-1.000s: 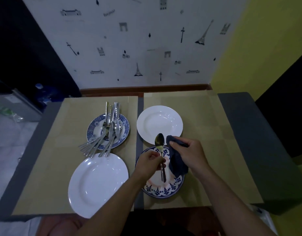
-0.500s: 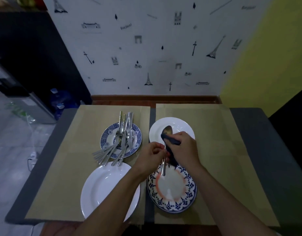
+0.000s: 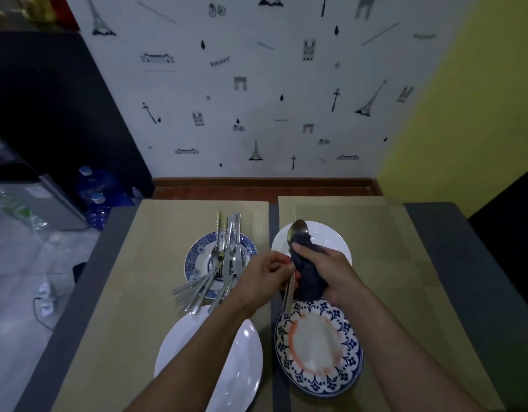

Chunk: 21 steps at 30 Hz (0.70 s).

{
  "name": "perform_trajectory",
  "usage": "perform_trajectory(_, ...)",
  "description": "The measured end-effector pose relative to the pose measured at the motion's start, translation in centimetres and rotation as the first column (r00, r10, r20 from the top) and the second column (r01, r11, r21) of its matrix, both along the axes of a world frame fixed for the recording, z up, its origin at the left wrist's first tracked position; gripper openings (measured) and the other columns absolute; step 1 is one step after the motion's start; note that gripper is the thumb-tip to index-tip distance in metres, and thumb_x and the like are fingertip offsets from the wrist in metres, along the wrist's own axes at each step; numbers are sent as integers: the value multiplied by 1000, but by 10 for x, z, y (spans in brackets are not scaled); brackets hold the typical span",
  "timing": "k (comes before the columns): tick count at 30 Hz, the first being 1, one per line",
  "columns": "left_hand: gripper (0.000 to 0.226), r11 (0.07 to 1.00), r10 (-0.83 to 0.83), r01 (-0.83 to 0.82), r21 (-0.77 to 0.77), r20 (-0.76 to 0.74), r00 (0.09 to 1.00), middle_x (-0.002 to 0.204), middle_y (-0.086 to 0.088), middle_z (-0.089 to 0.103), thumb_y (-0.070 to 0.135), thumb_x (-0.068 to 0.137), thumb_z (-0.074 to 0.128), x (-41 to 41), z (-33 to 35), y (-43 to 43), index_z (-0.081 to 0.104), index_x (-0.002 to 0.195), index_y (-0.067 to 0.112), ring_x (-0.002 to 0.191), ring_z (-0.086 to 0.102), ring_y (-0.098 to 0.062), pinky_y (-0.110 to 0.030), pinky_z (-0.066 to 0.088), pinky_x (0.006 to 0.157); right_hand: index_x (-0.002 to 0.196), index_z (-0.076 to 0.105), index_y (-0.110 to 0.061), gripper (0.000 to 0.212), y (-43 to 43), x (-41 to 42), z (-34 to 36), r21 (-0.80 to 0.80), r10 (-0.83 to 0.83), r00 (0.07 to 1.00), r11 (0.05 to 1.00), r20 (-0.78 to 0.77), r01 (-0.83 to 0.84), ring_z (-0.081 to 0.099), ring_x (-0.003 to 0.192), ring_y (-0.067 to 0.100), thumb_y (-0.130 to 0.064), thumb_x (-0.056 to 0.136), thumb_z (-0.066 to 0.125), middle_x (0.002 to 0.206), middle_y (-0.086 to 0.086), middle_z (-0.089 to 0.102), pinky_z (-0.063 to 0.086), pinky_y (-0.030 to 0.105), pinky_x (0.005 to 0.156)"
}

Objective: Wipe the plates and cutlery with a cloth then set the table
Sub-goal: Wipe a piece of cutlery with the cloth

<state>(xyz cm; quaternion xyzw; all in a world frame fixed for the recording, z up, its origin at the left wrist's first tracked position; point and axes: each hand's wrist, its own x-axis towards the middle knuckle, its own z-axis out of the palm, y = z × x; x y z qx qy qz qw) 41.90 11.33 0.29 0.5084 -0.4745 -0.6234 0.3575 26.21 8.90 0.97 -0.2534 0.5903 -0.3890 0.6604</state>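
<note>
One grey table (image 3: 464, 263) carries four plates on tan placemats (image 3: 155, 263). Nearest are a large white plate (image 3: 179, 352) and a blue-and-orange patterned plate (image 3: 346, 379). Beyond them are a smaller white plate (image 3: 331, 236) and a small blue plate (image 3: 197, 257) heaped with cutlery (image 3: 227, 263). The right hand (image 3: 334, 269) is curled round a dark cloth (image 3: 308, 278) wrapped about the neck of a spoon (image 3: 297, 228). The left hand (image 3: 265, 278) pinches its handle above the patterned plate. A hard rub against so light a pinch could drop the spoon and chip that plate.
</note>
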Motion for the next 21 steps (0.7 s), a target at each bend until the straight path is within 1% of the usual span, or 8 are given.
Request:
perform_trajectory(4,14,999,-37,38,-23,39,999,91,-22,73,6,97,60,8,0,-2,66,103,-5,82,73,-27,-35,61,78,96,76,1,23,2,6,8,-42,9,996,999,-90,-13,72,71,31,-14,81,85,91,26,76,61,38,67)
perform_trajectory(7,15,998,32,-26,-54,109,993,83,-15,72,11,96,59,13,7,-8,69,94,0,76,71,-26,-31,59,69,94,78,-2,21,3,7,6,-93,9,982,995,-191,-27,73,81,33,-18,82,85,92,24,76,60,43,80)
perform_trajectory(8,15,993,92,-80,-83,149,985,81,-12,71,15,96,60,16,10,-13,69,92,3,74,68,-23,-29,56,66,93,77,-2,21,4,8,6,-115,18,975,992,-223,-45,72,79,31,-18,82,85,92,24,76,58,41,78)
perform_trajectory(10,18,976,177,-142,-164,226,958,83,-4,70,29,95,64,21,17,-23,70,95,12,75,65,-13,-25,52,67,91,76,0,23,8,10,8,-139,49,965,986,-257,-87,71,73,27,-16,79,87,88,22,76,56,37,72)
perform_trajectory(12,21,964,155,-84,-252,274,949,86,5,71,34,94,67,26,26,-35,74,105,18,76,65,-3,-20,52,71,86,75,-1,23,12,14,14,-153,70,961,982,-266,-114,71,67,24,-14,74,90,76,14,75,56,34,65)
perform_trajectory(15,18,935,103,39,-354,372,922,78,12,70,23,94,68,28,38,-45,77,106,14,67,62,6,-14,50,66,77,72,-6,18,17,16,21,-154,92,966,979,-242,-132,69,61,18,-12,76,89,68,6,72,53,27,59)
perform_trajectory(18,14,916,203,-45,-399,365,908,84,6,73,21,93,70,28,40,-49,78,102,14,75,67,-3,-27,59,75,85,75,-5,18,24,15,24,-101,199,953,969,-227,-226,73,73,23,-13,76,89,80,12,77,58,32,69)
perform_trajectory(21,12,895,331,-172,-411,356,874,84,5,74,23,92,70,28,41,-51,78,99,17,77,68,-9,-30,59,75,96,80,-6,22,37,14,16,-31,299,926,949,-230,-314,73,83,28,-13,77,88,94,17,78,59,40,81)
